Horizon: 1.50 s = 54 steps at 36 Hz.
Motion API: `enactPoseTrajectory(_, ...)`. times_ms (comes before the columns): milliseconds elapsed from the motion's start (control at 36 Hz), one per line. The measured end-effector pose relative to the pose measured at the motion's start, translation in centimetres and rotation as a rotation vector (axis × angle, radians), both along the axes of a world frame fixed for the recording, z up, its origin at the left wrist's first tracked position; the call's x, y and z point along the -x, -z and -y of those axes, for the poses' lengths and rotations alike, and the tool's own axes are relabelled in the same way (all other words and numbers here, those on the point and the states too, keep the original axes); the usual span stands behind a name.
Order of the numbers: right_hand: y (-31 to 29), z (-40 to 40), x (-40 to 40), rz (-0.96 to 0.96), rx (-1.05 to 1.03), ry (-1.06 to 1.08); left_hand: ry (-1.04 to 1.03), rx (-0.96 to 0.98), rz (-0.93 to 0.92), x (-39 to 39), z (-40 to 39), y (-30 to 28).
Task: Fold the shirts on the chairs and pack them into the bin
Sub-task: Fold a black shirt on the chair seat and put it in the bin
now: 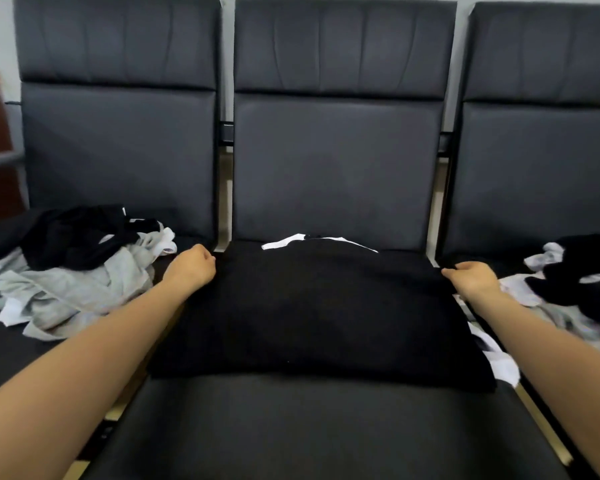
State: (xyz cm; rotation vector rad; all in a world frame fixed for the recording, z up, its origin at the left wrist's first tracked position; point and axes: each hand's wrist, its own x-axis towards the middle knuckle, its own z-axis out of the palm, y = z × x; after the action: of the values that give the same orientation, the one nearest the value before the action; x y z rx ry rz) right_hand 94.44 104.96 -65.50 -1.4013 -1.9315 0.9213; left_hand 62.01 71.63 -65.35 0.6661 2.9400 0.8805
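Handling: the black shirt [312,306] looks light, soft and limp; it should drape and wrinkle easily rather than keep a shape, and it will likely slide a little on the smooth seat.
Where to hold: best taken by pinching the far corners or side edges, which is where it is held now, so the cloth stays taut between two points.
Left hand [192,266]: fingers curled, gripping the shirt's far left corner.
Right hand [473,275]: fingers pinching the shirt's far right corner.
Location: spread flat across the seat of the middle chair [326,427], its far edge near the backrest.
Look: plain black, roughly rectangular, with a white strip [284,242] showing at the far edge.
Unfolded clothes: a grey, black and white heap [66,271] lies on the left chair; another pile [575,285] lies on the right chair.
Bin: not in view.
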Motion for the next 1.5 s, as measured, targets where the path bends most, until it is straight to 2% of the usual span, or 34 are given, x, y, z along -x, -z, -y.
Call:
enactPoseTrajectory(194,1.9,1.2,-1.8,0.011,-0.002,0.079,-0.089,-0.005,0.004,-2.0,1.3,1.9)
enactPoseTrajectory(361,0.5,3.3,-4.6,-0.133,-0.063,0.218,-0.094,-0.093,0.113,-4.6,3.5,2.2)
enactPoseTrajectory(472,-0.5,4.8,-6.4,-0.235,-0.005,0.228,-0.081,-0.07,0.12,-7.3,4.9,2.4)
enactPoseTrajectory(583,1.0,6.1,-7.2,-0.059,0.169,0.027,-0.109,0.036,0.093,-9.0,6.3,2.3)
enactPoseTrajectory(639,1.0,7.7,-7.3,0.056,0.166,-0.076,-0.116,0.039,0.083,-9.6,7.0,2.0)
enactPoseTrajectory(722,0.0,9.8,-7.3,0.097,0.181,-0.195,-0.095,-0.059,0.167,-10.3,7.5,1.5)
enactPoseTrajectory(861,-0.3,11.5,-6.5,-0.081,0.246,-0.223,-0.05,-0.133,0.252,-11.5,7.5,0.9)
enactPoseTrajectory(917,-0.4,11.4,-5.9,-0.213,0.286,-0.172,-0.013,-0.246,0.254,-12.0,7.2,0.7)
enactPoseTrajectory(1028,-1.0,10.6,-5.4,-0.504,0.592,-0.028,-0.033,-0.538,0.422,-12.0,6.8,0.3)
enactPoseTrajectory(1139,-1.9,11.5,-5.8,-0.514,0.831,-0.074,-0.117,-0.734,0.707,-11.7,6.7,-0.4)
enactPoseTrajectory(1194,-1.9,11.6,-6.0,-0.506,0.836,-0.098,-0.154,-0.781,0.768,-11.6,6.9,-0.8)
enactPoseTrajectory(1389,-2.9,12.5,-8.4,-0.639,0.741,-0.105,-0.108,-0.9,0.722,-12.6,8.2,-2.3)
enactPoseTrajectory(1500,-2.7,13.2,-10.7,-0.546,0.688,-0.107,-0.064,-0.862,0.707,-13.8,10.4,-2.6)
